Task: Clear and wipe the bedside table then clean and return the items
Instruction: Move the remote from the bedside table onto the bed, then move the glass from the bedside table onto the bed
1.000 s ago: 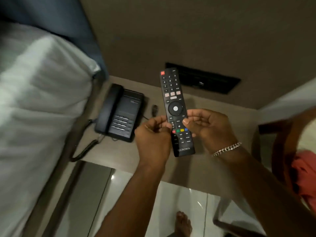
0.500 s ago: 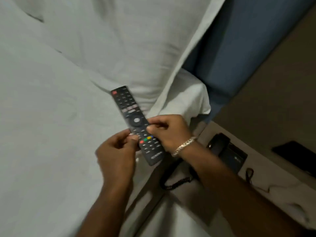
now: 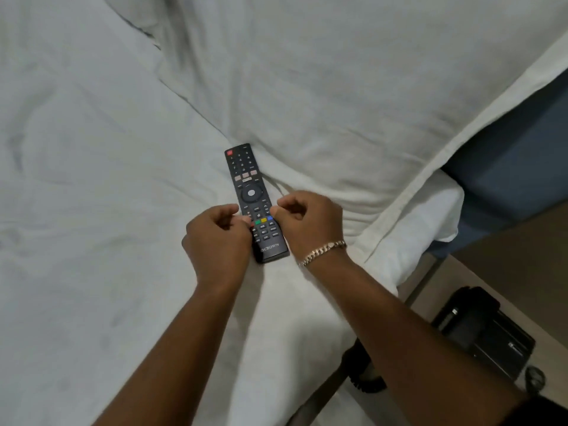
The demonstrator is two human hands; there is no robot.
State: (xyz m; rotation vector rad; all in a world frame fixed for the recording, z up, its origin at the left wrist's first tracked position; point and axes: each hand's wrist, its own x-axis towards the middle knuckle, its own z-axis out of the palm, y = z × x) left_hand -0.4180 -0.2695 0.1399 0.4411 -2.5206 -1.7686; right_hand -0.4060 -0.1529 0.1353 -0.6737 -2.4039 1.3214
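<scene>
A black TV remote (image 3: pixel 249 186) with coloured buttons lies lengthwise on the white bed sheet (image 3: pixel 92 195), its top end against the pillow (image 3: pixel 338 87). My left hand (image 3: pixel 216 241) pinches its lower left edge. My right hand (image 3: pixel 309 222), with a chain bracelet at the wrist, pinches its lower right edge. The bedside table (image 3: pixel 504 272) shows at the lower right, with a black desk phone (image 3: pixel 482 330) on it.
The phone's coiled cord (image 3: pixel 365 379) hangs off the table edge beside the bed. A small dark object (image 3: pixel 534 378) lies next to the phone. A blue headboard (image 3: pixel 516 167) rises behind the pillow.
I have turned from the bedside table to the bed. The remote, held in both hands, has come down from the air onto the sheet near the pillow.
</scene>
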